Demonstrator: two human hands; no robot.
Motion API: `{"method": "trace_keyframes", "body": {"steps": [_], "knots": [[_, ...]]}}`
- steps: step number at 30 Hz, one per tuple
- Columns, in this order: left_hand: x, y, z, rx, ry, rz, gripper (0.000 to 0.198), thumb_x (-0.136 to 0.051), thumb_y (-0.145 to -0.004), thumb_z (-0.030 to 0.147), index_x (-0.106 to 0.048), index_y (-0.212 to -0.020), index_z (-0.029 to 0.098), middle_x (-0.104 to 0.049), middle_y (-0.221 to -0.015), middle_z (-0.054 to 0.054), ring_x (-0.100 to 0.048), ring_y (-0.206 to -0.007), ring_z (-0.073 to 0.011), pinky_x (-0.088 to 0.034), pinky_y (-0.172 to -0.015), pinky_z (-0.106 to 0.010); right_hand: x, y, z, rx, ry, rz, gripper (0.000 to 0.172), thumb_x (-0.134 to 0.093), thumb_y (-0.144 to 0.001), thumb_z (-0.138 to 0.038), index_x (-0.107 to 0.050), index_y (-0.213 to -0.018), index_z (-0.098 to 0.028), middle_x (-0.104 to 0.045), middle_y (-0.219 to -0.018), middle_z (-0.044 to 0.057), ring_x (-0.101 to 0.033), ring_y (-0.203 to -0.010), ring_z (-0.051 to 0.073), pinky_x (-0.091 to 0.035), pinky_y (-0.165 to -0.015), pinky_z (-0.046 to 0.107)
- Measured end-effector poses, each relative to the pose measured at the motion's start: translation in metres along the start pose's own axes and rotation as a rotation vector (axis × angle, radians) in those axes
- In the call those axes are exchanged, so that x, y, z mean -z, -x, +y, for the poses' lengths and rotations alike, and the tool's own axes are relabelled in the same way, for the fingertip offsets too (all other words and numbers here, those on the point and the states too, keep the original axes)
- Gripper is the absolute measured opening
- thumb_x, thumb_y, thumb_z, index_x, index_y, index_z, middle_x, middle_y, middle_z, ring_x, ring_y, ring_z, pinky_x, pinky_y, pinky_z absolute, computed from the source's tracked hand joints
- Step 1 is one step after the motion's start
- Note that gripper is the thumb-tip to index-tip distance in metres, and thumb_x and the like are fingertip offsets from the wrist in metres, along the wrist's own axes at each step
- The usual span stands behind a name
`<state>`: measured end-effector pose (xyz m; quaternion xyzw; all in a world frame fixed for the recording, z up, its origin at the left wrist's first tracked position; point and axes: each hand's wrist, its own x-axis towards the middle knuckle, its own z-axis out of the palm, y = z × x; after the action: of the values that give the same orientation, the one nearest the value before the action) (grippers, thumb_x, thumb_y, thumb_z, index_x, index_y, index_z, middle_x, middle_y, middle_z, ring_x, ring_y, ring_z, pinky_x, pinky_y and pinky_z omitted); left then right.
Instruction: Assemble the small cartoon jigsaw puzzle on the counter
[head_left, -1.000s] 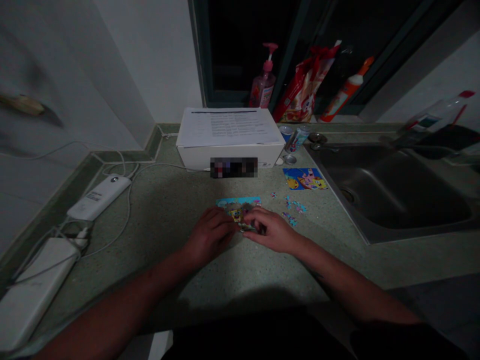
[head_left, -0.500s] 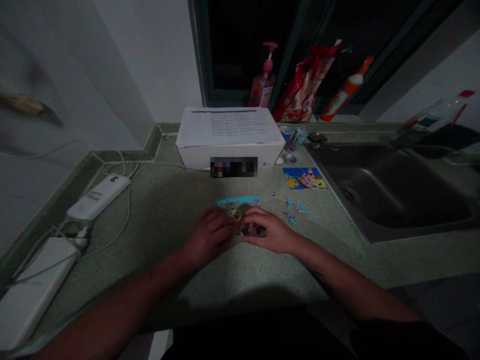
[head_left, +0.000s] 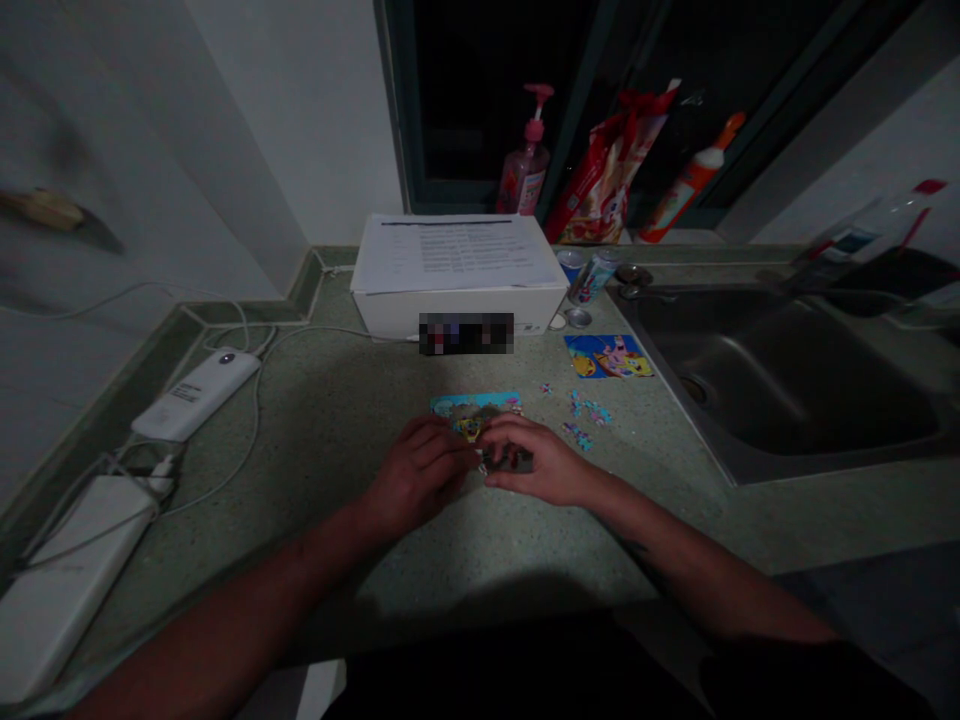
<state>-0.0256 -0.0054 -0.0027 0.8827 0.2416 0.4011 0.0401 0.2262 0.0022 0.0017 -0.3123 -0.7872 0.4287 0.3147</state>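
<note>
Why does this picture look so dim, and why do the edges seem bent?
In the head view, light pools around the jigsaw puzzle, the left hand and the right hand, while the bottom of the frame falls into shadow; the window is black; the wide lens bows the counter's edge.

Glossy card puzzle [head_left: 472,410]; speckled stone countertop [head_left: 480,560]

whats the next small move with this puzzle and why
Probably press the piece at your right hand firmly into the jigsaw puzzle, steadying it with your left hand: both hands meet at its lower edge, which looks unfinished, while loose pieces lie to its right.
</note>
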Motion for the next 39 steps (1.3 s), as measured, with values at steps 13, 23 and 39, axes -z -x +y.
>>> {"method": "trace_keyframes", "body": {"steps": [13,23,39], "knots": [[0.0020,0.0025,-0.0012,-0.041,-0.030,-0.017,0.021,-0.064,-0.100,0.013,-0.067,-0.119,0.022,-0.077,-0.106,-0.005,-0.069,-0.099,-0.0223,-0.055,-0.097,-0.041,-0.0016,0.0008,0.0042,-0.017,-0.042,-0.038,0.035,-0.084,-0.090,-0.036,-0.073,-0.122,-0.029,-0.064,-0.121,0.006,-0.066,-0.098,0.018,-0.064,-0.080,0.034],[0.0018,0.0030,-0.0013,-0.041,-0.044,-0.018,0.018,-0.062,-0.102,0.016,-0.067,-0.117,0.025,-0.077,-0.106,-0.004,-0.069,-0.099,-0.0226,-0.055,-0.096,-0.043,0.0007,-0.0009,-0.0006,0.001,-0.065,-0.018,0.030,-0.084,-0.090,-0.035,-0.073,-0.116,-0.026,-0.064,-0.124,0.007,-0.066,-0.107,0.020,-0.063,-0.084,0.035],[0.0052,0.0010,0.0013,-0.051,-0.043,-0.025,0.018,-0.061,-0.104,0.016,-0.067,-0.119,0.024,-0.077,-0.109,-0.005,-0.070,-0.101,-0.0216,-0.055,-0.100,-0.042,0.0021,-0.0017,0.0001,0.103,-0.027,-0.032,0.030,-0.081,-0.093,-0.031,-0.072,-0.121,-0.027,-0.065,-0.130,0.008,-0.064,-0.124,0.023,-0.059,-0.104,0.043]]}}
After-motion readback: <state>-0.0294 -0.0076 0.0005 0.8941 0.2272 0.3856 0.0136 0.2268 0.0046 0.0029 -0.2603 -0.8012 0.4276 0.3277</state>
